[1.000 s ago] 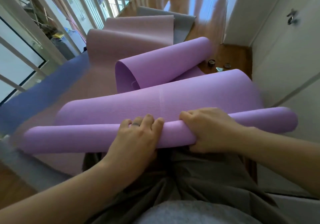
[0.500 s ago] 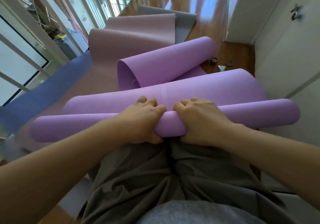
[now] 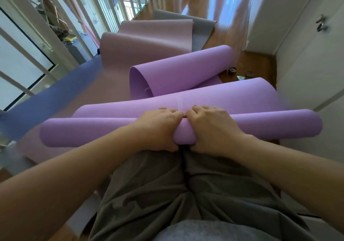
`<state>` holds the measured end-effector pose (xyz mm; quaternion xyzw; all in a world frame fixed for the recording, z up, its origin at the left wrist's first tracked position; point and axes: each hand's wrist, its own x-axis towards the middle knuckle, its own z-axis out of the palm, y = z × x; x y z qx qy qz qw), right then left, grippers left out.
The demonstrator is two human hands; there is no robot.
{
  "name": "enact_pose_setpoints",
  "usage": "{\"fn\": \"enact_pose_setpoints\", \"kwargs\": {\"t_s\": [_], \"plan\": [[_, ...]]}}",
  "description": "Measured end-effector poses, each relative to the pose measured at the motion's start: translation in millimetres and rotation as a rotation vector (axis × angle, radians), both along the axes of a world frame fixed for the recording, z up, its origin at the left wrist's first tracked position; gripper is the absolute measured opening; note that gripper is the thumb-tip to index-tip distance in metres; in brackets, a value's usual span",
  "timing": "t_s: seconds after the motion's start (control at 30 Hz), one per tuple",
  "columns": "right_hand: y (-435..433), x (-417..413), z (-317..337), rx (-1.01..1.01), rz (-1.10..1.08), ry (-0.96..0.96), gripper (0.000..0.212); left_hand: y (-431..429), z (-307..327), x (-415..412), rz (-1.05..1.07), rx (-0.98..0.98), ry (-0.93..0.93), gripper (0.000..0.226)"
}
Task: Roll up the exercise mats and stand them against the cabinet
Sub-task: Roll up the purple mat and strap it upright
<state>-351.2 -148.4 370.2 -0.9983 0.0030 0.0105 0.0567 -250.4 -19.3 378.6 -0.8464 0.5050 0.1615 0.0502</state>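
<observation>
Bright window daylight, blurred, warped edges

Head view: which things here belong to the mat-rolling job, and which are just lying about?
Job: purple mat, half rolled, gripped by left hand and right hand; pink mat, grey mat and blue mat, unrolled on the floor; white cabinet at right.
Lying about: two small round tins on the floor; clutter behind the railing.
</observation>
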Motion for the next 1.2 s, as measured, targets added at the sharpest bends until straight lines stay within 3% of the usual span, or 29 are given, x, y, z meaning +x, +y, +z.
{"fn": "enact_pose_setpoints", "kwargs": {"t_s": [0.1,0.17,0.27,0.37,0.43,0.57,0.7,0.9,1.03,1.2], "plan": [[-10.1,17.1,10.2,0.052,0.007,0.199,0.052,11.1,-10.7,-14.4,-0.001,-0.164,-0.302,0.071],[-17.0,36.5,15.1,0.132,0.033,0.39,0.05,14.6,-18.0,-16.7,-0.007,-0.232,-0.392,0.078],[-19.9,46.0,12.2,0.139,0.014,0.449,0.055,6.2,-11.6,-9.5,0.025,-0.159,-0.348,0.067],[-9.4,16.0,-7.4,-0.089,0.001,-0.025,0.055,2.6,-8.4,-5.5,0.017,-0.141,-0.343,0.058],[-1.6,3.7,-14.5,-0.146,-0.011,-0.126,0.046,2.2,-11.3,-4.6,0.014,-0.123,-0.313,0.054],[-6.4,23.1,11.6,-0.036,-0.005,0.085,0.047,-4.0,8.0,1.5,0.087,-0.023,-0.152,0.057],[-12.9,7.8,50.0,-0.001,0.117,0.164,0.049,0.2,41.8,-9.3,0.035,0.018,-0.092,0.058],[0.2,-20.3,20.1,0.088,0.154,0.323,0.058,17.2,10.2,-47.5,0.038,0.045,0.051,0.061],[-6.6,-12.0,20.1,0.135,0.188,0.337,0.055,19.9,10.6,-43.7,0.061,0.0,0.048,0.06],[-8.4,5.7,17.2,0.211,0.185,0.494,0.054,27.8,4.8,-48.2,0.015,-0.077,-0.125,0.063]]}}
